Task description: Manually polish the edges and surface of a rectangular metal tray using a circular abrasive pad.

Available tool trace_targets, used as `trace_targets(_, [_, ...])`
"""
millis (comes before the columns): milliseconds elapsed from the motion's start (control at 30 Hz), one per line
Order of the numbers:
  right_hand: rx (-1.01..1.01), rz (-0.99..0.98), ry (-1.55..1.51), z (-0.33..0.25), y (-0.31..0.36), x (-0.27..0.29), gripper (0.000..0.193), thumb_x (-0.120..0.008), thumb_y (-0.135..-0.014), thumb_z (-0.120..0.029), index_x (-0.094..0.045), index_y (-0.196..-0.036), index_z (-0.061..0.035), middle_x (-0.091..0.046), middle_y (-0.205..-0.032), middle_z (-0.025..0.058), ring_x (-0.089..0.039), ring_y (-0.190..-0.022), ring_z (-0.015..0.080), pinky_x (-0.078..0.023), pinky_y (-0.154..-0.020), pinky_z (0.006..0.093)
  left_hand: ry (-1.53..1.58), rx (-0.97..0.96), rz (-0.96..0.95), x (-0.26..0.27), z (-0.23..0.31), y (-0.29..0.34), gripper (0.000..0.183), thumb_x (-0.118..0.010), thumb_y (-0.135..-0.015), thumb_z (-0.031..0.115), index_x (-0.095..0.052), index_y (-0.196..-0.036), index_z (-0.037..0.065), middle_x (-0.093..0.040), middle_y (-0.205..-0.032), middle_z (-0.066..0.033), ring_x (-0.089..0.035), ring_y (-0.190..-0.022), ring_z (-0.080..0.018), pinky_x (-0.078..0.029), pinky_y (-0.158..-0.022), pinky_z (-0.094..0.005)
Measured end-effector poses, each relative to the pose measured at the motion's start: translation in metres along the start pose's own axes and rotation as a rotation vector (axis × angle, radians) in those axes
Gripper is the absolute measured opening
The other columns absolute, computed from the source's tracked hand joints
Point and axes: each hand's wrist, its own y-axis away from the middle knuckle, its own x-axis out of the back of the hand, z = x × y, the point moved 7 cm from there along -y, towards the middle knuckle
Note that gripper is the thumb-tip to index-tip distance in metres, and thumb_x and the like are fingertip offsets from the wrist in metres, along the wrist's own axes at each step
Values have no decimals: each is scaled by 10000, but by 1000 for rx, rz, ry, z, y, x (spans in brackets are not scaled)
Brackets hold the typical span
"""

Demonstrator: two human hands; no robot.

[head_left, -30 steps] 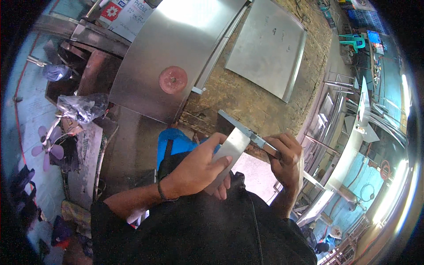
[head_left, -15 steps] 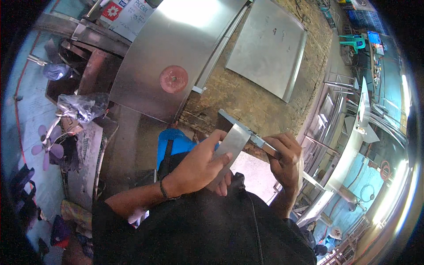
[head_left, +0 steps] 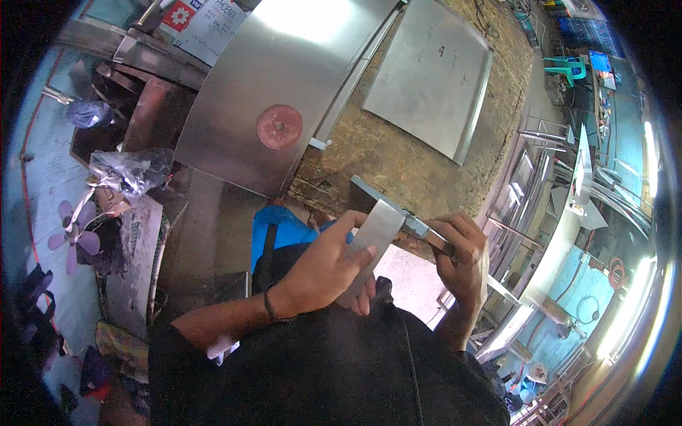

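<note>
**Head view: both hands on a metal strip and a gauge**

Head view, going L to R. Well off to the L of the left hand: a clear plastic bag [head_left: 131, 170] and a purple fan [head_left: 71, 238] w/ petal-shaped blades. Above that hand, further out, a big steel sheet [head_left: 234, 106] w/ a red disc [head_left: 279, 126] resting on it.

Left hand [head_left: 323, 270] is curled shut around the lower end of a flat metal strip [head_left: 376, 231], thumb lying along the strip's edge, black band at the wrist. Strip rises up and to the R from the palm, tilted – prob. held that way so its upper end meets the tool squarely.

Across the strip's top end sits a slim metal gauge [head_left: 405, 216], looks like a caliper but can't be sure. Its far end sticks out up-left past the strip; its near end runs into the right hand [head_left: 462, 263]. That hand is closed on the gauge's handle end, fingers wrapped, just R of the strip – prob. to hold the tool steady against it.

Above the right hand, well apart, a second steel sheet [head_left: 433, 74] lies on the brown board table [head_left: 398, 167]. R of that hand: steel frames [head_left: 561, 213].
</note>
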Motion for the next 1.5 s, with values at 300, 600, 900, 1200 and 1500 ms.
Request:
trace_targets(300, [-7,6,-2,-1,-5,3,327,-719,-681,-8,-756,-1006,-31,-718,-927,118,-683,-863,322,-555,-759,430,16,-49,-45,-1,-3,-7,309,-484,-1104,128,-343,-1367,46,-670,-747,-157,-707,-563,-277,-601,-497,-406])
trace_targets(600, [-2,5,-12,-2,-6,6,307,-729,-689,-18,-756,-995,-35,-716,-921,114,-679,-851,318,-550,-748,422,60,-49,-10,2,-3,-11,322,-491,-1103,133,-339,-1373,45,-668,-743,-159,-702,-558,-272,-601,-491,-398])
trace_targets(900, [19,7,2,-1,-4,3,314,-724,-693,-21,-751,-1006,-33,-711,-923,119,-679,-854,329,-550,-747,432,-28,-96,-5,-1,-2,-12,317,-491,-1102,126,-345,-1371,44,-665,-739,-153,-705,-565,-273,-600,-486,-397])
trace_targets(1200, [16,6,13,-1,-3,2,315,-725,-695,-24,-749,-1009,-37,-712,-930,121,-678,-867,327,-549,-752,432,13,-74,-13,-4,-5,-7,294,-485,-1103,120,-352,-1354,46,-663,-746,-152,-706,-567,-274,-609,-497,-406])
trace_targets(1500, [0,2,-4,-3,-3,4,332,-734,-684,-11,-755,-1014,-42,-713,-927,113,-681,-871,320,-546,-755,422,-12,-93,9,-3,-9,-4,292,-485,-1106,134,-352,-1351,47,-657,-749,-149,-710,-578,-274,-607,-492,-397])
